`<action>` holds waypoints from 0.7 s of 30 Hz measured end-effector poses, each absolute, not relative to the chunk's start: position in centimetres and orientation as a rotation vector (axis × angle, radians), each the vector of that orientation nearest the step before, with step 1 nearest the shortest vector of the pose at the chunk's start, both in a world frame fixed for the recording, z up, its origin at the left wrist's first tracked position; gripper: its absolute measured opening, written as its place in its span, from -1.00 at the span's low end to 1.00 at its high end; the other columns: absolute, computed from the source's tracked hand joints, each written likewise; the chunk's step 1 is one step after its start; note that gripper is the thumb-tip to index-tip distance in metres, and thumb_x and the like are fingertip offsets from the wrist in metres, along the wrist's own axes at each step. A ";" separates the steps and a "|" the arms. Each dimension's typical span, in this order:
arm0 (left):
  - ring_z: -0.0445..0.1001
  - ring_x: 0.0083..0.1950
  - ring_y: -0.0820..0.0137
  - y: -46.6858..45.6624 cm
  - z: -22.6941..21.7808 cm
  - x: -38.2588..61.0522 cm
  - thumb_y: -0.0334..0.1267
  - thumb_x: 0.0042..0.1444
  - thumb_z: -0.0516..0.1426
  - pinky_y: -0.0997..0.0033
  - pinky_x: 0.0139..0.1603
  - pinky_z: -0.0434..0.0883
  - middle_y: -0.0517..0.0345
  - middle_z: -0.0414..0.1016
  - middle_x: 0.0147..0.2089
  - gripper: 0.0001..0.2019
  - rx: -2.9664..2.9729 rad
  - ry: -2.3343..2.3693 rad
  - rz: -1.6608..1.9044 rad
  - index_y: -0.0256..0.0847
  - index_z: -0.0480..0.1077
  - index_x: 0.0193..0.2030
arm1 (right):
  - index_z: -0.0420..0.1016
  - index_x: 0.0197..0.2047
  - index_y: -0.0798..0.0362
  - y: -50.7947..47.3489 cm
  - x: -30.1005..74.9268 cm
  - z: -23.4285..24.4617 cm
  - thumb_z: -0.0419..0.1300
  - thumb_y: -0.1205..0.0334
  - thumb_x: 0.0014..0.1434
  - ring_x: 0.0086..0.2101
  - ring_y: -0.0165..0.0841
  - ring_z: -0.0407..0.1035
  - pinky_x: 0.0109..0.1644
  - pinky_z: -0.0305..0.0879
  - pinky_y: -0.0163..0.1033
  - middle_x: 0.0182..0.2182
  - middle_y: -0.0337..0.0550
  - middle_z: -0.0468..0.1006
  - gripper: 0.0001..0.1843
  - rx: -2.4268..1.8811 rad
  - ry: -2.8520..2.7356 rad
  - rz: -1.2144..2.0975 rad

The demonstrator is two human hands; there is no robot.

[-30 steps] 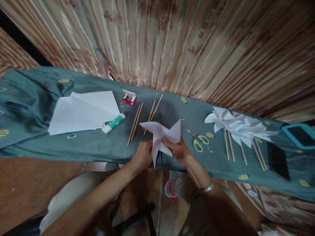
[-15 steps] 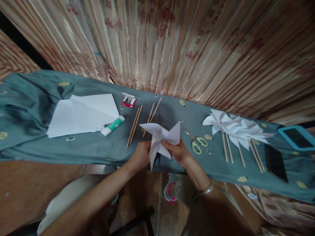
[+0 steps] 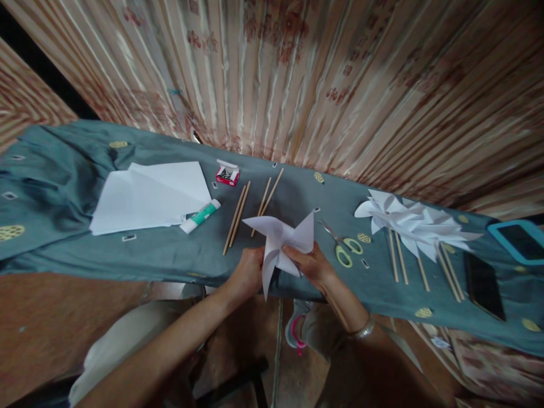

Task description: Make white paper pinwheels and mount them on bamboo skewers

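Observation:
A white paper pinwheel [image 3: 276, 235] with pointed, curled blades is held between both hands, close to the table's front edge. My right hand [image 3: 312, 266] grips it from the right, the thumb pressed near its centre. On the left side my left hand [image 3: 251, 269] is closed at the pinwheel's edge, its fingertips partly hidden behind the paper. Several wooden sticks [image 3: 237, 218] lie just beyond my left hand. Green-handled scissors [image 3: 343, 246] rest to the right of my right hand, blades pointing away and left.
White paper sheets [image 3: 148, 195] and a glue stick [image 3: 200, 216] lie at left. Behind the sticks stands an open red box [image 3: 228, 174] of small metal pieces. Finished pinwheels [image 3: 414, 221] on sticks overlap at right, near a black phone [image 3: 484, 285] and a blue-framed device [image 3: 519, 240].
The view has shifted slightly, so everything on the table appears a little further right. Both hands keep their hold on the pinwheel, with barely any change in its pose.

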State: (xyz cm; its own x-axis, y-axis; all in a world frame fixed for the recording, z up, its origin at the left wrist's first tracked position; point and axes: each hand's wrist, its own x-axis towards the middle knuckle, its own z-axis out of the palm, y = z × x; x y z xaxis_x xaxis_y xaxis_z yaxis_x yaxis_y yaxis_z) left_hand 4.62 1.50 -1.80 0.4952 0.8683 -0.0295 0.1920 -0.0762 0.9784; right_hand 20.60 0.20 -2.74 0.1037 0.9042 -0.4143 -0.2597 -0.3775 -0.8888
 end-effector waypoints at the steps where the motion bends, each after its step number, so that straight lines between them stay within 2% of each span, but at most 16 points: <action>1: 0.25 -0.56 0.47 1.5 -1.8 4.7 -0.33 -0.05 0.07 0.51 -0.49 0.24 0.22 0.29 -0.65 -0.75 1.591 0.932 0.744 -0.22 0.21 -0.70 | 0.59 -0.41 0.10 0.2 20.6 -2.8 0.50 0.03 -0.38 -0.45 -0.31 0.44 -0.28 0.38 -0.18 -0.49 -0.17 0.60 -0.55 -1.381 -0.682 1.474; 9: 0.30 -0.53 0.45 1.7 -1.9 5.3 -0.44 -0.07 0.02 0.52 -0.45 0.26 0.26 0.19 -0.67 -0.77 1.689 0.938 0.779 -0.18 0.14 -0.68 | 0.59 -0.43 0.13 0.2 20.3 -2.8 0.52 0.08 -0.43 -0.45 -0.34 0.43 -0.29 0.37 -0.20 -0.48 -0.17 0.61 -0.55 -1.340 -0.541 1.486; 15: 0.28 -0.54 0.48 1.9 -2.1 5.1 -0.47 -0.12 0.04 0.53 -0.47 0.23 0.27 0.27 -0.63 -0.85 1.662 0.946 0.741 -0.22 0.22 -0.63 | 0.59 -0.43 0.13 0.5 20.5 -2.8 0.52 0.09 -0.42 -0.45 -0.34 0.44 -0.27 0.39 -0.20 -0.49 -0.16 0.61 -0.55 -1.322 -0.552 1.500; 18: 0.30 -0.53 0.47 2.2 -2.3 5.1 -0.42 -0.11 0.08 0.53 -0.50 0.23 0.25 0.34 -0.60 -0.88 1.557 0.974 0.686 -0.25 0.27 -0.60 | 0.59 -0.41 0.11 0.8 21.0 -2.7 0.52 0.11 -0.43 -0.43 -0.34 0.45 -0.23 0.41 -0.19 -0.46 -0.17 0.62 -0.56 -1.339 -0.599 1.471; 21: 0.34 -0.56 0.46 2.3 -2.5 5.0 -0.26 0.02 0.07 0.53 -0.54 0.26 0.23 0.38 -0.59 -0.81 1.431 0.946 0.639 -0.25 0.30 -0.57 | 0.58 -0.42 0.09 0.9 21.6 -2.5 0.51 0.10 -0.38 -0.43 -0.33 0.44 -0.23 0.41 -0.19 -0.47 -0.18 0.62 -0.59 -1.351 -0.661 1.437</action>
State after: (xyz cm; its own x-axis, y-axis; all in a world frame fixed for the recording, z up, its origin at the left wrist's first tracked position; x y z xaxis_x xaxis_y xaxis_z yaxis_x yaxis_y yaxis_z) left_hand 5.01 2.28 -2.52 0.5112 0.8451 -0.1566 0.1708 0.0787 0.9822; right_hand 21.55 0.93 -2.51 0.1394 0.9103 -0.3898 -0.2960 -0.3374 -0.8936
